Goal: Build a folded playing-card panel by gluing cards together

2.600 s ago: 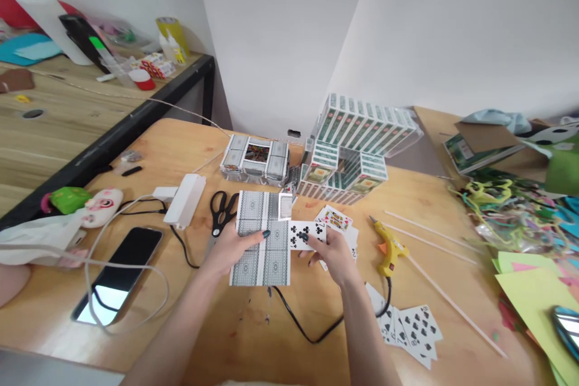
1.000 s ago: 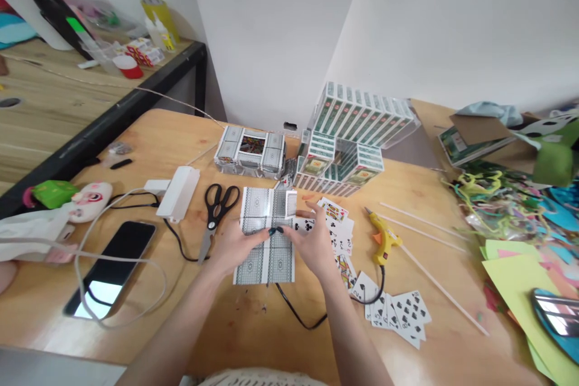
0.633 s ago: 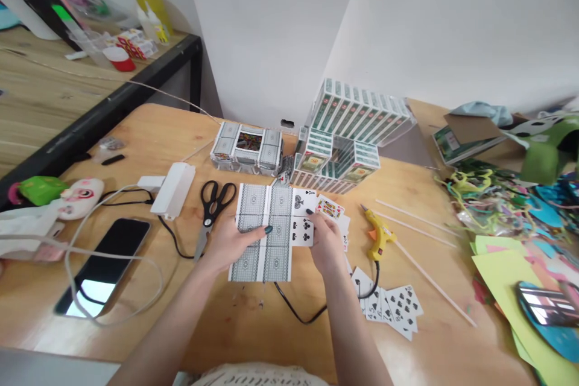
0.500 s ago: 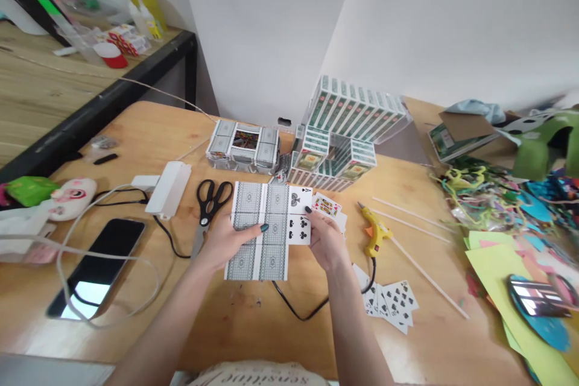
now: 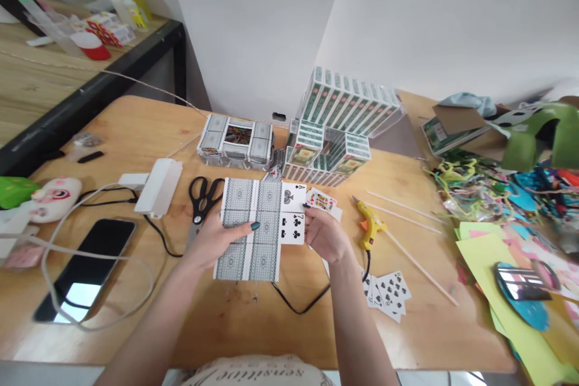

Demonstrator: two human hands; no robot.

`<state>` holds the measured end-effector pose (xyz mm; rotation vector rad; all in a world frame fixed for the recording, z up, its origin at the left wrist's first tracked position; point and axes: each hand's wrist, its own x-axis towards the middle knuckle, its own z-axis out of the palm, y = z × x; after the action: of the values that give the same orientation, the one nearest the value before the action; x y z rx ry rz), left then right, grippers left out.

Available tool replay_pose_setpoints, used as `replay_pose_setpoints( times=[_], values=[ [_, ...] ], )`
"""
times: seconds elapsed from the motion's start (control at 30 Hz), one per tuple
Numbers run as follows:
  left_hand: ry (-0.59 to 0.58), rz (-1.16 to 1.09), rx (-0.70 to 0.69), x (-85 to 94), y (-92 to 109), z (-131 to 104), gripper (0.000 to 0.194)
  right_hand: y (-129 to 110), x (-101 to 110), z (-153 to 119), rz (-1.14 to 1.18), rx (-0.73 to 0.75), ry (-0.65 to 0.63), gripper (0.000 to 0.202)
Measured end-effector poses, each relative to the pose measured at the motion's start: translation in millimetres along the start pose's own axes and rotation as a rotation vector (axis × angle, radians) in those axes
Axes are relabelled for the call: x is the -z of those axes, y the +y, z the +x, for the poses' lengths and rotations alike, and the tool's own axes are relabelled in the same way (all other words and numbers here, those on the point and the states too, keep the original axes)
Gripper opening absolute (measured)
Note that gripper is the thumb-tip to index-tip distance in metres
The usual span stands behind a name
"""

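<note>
The flat grey-and-white panel of patterned playing cards (image 5: 268, 205) is held up over the light brown wooden table (image 5: 244, 332). The left hand (image 5: 210, 238) grips the panel's left side, its thumb on top; its other fingers are hidden. The right hand (image 5: 328, 235) is partly closed, pinching the edge of two white cards with black marks (image 5: 293, 228) at the panel's right side. One shows an A, the other a 7. I can't tell if they are stuck to the panel.

Left of the panel are black-handled scissors (image 5: 198, 217), with their blades mostly hidden, and farther left a shiny black phone (image 5: 97, 259) under a white cord. Behind the panel sits a chunky box covered in cards (image 5: 237, 136). Behind it and to the right is a pile of green-and-white card boxes (image 5: 344, 102). Right of the panel lies a yellow glue gun (image 5: 371, 230). Below the gun, still right of the panel, some spread-out spade cards (image 5: 392, 292) are partly covered.
</note>
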<state>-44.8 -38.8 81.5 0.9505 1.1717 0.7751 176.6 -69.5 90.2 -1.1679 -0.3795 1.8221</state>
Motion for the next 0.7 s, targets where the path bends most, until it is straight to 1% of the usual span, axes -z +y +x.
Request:
replay_pose_setpoints(
  times=[0.13, 0.23, 0.3, 0.4, 0.43, 0.5, 0.57, 0.63, 0.7],
  values=[
    [-0.003, 0.023, 0.016, 0.5, -3, 2, 0.052, 2, -1, -1, -0.066, 0.076, -0.027, 0.023],
    [0.038, 0.044, 0.005, -0.7, -4, 3, 0.050, 8, -4, -1, -0.068, 0.115, -0.076, 0.027],
    [0.081, 0.076, -0.019, -2.0, -5, 4, 0.047, 15, -7, 0, -0.043, 0.098, -0.089, 0.030],
    [0.115, 0.154, -0.056, -3.7, -7, 5, 0.042, 31, -12, 3, -0.040, 0.104, -0.049, 0.027],
    [0.118, 0.182, -0.066, -4.4, -8, 6, 0.040, 37, -14, 5, -0.061, 0.133, -0.018, 0.027],
    [0.128, 0.232, -0.085, -6.2, -11, 7, 0.037, 47, -18, 7, -0.153, 0.215, 0.092, 0.028],
    [0.143, 0.273, -0.105, -8.7, -15, 8, 0.034, 53, -23, 9, -0.358, 0.303, 0.247, 0.025],
    [0.158, 0.307, -0.118, -11.2, -18, 8, 0.031, 56, -27, 8, -0.612, 0.372, 0.413, 0.027],
    [0.172, 0.321, -0.116, -12.4, -19, 7, 0.028, 56, -30, 4, -0.784, 0.412, 0.523, 0.029]
  ],
)
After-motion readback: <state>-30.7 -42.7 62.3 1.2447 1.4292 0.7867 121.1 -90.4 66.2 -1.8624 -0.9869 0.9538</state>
